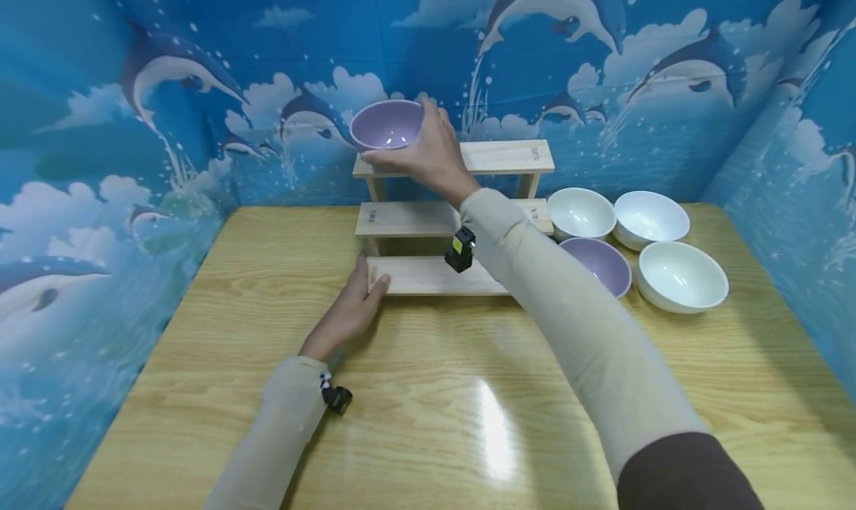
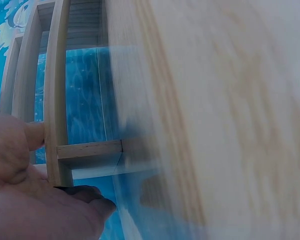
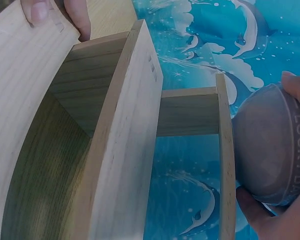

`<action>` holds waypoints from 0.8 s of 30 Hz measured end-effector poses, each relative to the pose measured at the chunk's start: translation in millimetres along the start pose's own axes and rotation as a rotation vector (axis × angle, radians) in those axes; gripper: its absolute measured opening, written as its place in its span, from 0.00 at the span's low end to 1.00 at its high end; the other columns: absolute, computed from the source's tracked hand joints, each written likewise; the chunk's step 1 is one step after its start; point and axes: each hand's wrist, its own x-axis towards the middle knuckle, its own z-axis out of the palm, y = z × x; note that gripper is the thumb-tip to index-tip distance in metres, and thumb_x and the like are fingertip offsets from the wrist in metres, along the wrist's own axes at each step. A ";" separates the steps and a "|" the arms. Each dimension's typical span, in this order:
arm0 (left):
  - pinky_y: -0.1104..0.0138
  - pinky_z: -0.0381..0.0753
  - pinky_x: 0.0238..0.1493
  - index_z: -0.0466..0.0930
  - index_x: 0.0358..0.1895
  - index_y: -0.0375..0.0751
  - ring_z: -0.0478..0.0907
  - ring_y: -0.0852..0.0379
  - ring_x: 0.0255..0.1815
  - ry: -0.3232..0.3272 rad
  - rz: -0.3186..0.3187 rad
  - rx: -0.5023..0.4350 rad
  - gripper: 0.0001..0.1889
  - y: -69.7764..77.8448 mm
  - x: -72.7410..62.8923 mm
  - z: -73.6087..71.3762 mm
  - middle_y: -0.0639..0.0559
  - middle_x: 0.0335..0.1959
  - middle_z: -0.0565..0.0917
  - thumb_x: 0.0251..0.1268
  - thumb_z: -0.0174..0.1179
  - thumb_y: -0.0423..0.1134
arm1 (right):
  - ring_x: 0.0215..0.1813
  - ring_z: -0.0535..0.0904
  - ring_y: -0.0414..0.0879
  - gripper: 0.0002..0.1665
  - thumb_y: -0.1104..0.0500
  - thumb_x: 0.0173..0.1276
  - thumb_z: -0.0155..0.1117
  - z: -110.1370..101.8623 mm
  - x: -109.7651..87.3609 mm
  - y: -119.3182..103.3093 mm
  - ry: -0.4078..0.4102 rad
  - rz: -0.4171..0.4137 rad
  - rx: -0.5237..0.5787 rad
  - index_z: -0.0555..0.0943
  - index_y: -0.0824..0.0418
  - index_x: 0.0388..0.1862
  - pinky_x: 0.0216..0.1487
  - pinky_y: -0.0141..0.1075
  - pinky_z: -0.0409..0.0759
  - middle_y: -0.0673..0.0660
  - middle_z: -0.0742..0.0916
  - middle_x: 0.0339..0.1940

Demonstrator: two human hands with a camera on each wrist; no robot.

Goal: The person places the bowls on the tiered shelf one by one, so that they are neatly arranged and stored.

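Observation:
A three-step wooden stand [image 1: 498, 157] stands at the back of the table. My right hand [image 1: 423, 152] grips a purple bowl [image 1: 386, 123] by its rim and underside, at the left end of the top step. In the right wrist view the bowl [image 3: 270, 150] sits against the top board's edge, with fingers [image 3: 295, 87] above it and the thumb below. My left hand [image 1: 353, 308] rests with straight fingers against the left end of the bottom step [image 1: 441, 276], thumb on its top. Its fingertips [image 3: 40, 10] show on that board, and the hand [image 2: 20, 200] lies beside the stand's frame [image 2: 57, 100].
Right of the stand sit three white bowls [image 1: 580, 212] [image 1: 651, 218] [image 1: 681, 276] and a second purple bowl [image 1: 602, 265], partly behind my right forearm. The wooden table [image 1: 468, 406] is walled in by blue dolphin-print panels on three sides.

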 end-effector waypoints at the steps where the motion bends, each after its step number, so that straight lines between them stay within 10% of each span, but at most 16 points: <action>1: 0.49 0.36 0.80 0.23 0.79 0.31 0.34 0.40 0.82 0.001 0.001 0.002 0.42 0.3 0.1 0.0 0.32 0.81 0.32 0.84 0.36 0.55 | 0.73 0.65 0.47 0.77 0.31 0.47 0.81 -0.2 0.0 -0.1 -0.001 0.002 0.001 0.46 0.55 0.85 0.69 0.38 0.72 0.56 0.66 0.77; 24: 0.50 0.37 0.80 0.23 0.79 0.32 0.34 0.41 0.82 0.004 0.000 -0.001 0.42 -0.3 -0.3 0.7 0.33 0.81 0.32 0.84 0.36 0.55 | 0.71 0.66 0.46 0.77 0.31 0.48 0.80 1.4 -1.8 0.3 -0.017 -0.007 0.046 0.44 0.54 0.85 0.68 0.37 0.72 0.56 0.65 0.76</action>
